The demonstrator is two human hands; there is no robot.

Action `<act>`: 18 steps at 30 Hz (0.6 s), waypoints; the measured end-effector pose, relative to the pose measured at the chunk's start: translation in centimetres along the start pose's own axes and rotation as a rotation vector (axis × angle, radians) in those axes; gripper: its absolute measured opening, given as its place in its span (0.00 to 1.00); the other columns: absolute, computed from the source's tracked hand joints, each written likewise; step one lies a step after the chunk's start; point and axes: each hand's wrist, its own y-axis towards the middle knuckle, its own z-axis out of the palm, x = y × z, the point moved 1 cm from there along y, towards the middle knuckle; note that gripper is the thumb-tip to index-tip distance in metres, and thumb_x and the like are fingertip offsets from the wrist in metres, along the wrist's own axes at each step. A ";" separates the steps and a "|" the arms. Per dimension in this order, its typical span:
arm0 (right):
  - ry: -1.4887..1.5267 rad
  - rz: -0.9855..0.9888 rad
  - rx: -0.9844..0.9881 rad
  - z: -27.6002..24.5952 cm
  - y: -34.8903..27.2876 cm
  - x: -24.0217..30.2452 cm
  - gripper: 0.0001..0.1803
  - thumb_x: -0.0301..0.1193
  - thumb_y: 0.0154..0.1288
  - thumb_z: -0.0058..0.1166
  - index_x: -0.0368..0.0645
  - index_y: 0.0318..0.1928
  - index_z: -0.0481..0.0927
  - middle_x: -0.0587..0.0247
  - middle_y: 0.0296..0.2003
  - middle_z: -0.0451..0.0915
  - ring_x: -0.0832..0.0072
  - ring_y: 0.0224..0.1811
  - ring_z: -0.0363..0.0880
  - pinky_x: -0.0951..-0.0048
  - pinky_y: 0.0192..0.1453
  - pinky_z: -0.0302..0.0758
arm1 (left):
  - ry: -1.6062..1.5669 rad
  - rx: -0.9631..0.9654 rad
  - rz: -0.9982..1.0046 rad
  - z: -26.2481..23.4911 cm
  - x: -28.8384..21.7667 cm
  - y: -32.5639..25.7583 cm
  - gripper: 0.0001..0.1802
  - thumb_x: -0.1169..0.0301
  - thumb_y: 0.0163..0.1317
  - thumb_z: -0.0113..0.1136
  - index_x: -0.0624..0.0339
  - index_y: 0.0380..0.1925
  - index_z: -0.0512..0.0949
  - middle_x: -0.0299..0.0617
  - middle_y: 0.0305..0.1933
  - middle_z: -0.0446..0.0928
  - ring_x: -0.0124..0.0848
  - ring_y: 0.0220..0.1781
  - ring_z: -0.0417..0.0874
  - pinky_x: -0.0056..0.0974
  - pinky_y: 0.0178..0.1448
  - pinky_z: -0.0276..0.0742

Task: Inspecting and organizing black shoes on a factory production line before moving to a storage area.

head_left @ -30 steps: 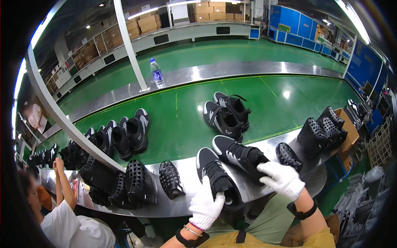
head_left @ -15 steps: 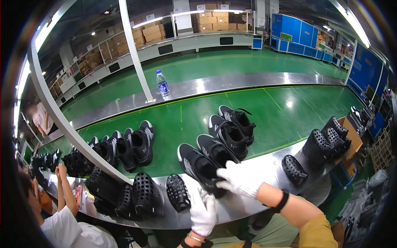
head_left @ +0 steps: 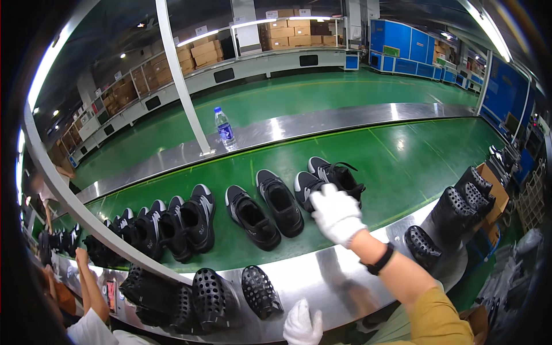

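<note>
The step in hand looks like handling a black shoe (head_left: 305, 183) on the green surface (head_left: 368, 149). Its toe shows at ten o'clock from the right hand (head_left: 336, 217), whose grip I cannot tell. The left hand (head_left: 302, 325), near six o'clock, curls loosely, apparently empty. Moving this shoe calls for a firm heel hold.

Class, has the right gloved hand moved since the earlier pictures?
Yes: the right hand went forward, past the metal ledge, over the green surface.
</note>
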 end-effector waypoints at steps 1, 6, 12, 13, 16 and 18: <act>-0.077 0.005 -0.038 -0.8 -1.1 -1.6 0.10 0.34 0.61 0.54 0.44 0.40 0.76 0.50 0.42 0.73 0.54 0.38 0.78 0.54 0.42 0.78 | -0.004 0.000 -0.008 0.2 0.1 -0.1 0.14 0.66 0.61 0.62 0.65 0.41 0.79 0.57 0.40 0.80 0.53 0.41 0.80 0.49 0.48 0.77; -0.081 0.099 0.349 0.2 -2.7 -5.3 0.11 0.36 0.58 0.60 0.48 0.41 0.78 0.48 0.47 0.72 0.53 0.43 0.79 0.52 0.44 0.78 | 0.077 0.050 0.000 1.1 0.4 -0.3 0.18 0.64 0.61 0.62 0.65 0.46 0.80 0.56 0.45 0.81 0.52 0.46 0.82 0.48 0.55 0.76; 0.036 0.214 0.314 1.0 1.2 -8.6 0.15 0.39 0.55 0.63 0.50 0.43 0.82 0.45 0.47 0.73 0.49 0.46 0.79 0.53 0.49 0.78 | 0.084 0.012 0.013 1.4 0.4 -0.7 0.19 0.63 0.61 0.62 0.65 0.47 0.80 0.55 0.45 0.81 0.52 0.47 0.82 0.48 0.55 0.77; 0.072 0.262 0.333 0.9 1.7 -9.1 0.17 0.41 0.54 0.63 0.52 0.45 0.82 0.44 0.48 0.74 0.48 0.47 0.79 0.53 0.51 0.77 | 0.090 0.006 0.011 1.5 0.4 -0.8 0.19 0.63 0.61 0.62 0.65 0.47 0.80 0.55 0.45 0.81 0.52 0.47 0.82 0.48 0.55 0.77; 0.131 0.158 0.377 0.2 1.9 -8.9 0.18 0.42 0.54 0.63 0.52 0.45 0.83 0.44 0.46 0.77 0.50 0.47 0.79 0.56 0.53 0.77 | 0.094 -0.008 0.013 1.4 0.5 -1.0 0.18 0.63 0.61 0.63 0.65 0.45 0.81 0.55 0.44 0.81 0.52 0.47 0.81 0.48 0.56 0.77; 0.065 0.123 0.433 -0.9 0.4 -7.7 0.16 0.41 0.54 0.62 0.50 0.43 0.84 0.44 0.42 0.79 0.51 0.47 0.80 0.56 0.52 0.77 | 0.170 0.026 0.114 1.2 0.6 -0.8 0.23 0.63 0.62 0.62 0.64 0.54 0.75 0.53 0.47 0.80 0.48 0.47 0.82 0.48 0.55 0.77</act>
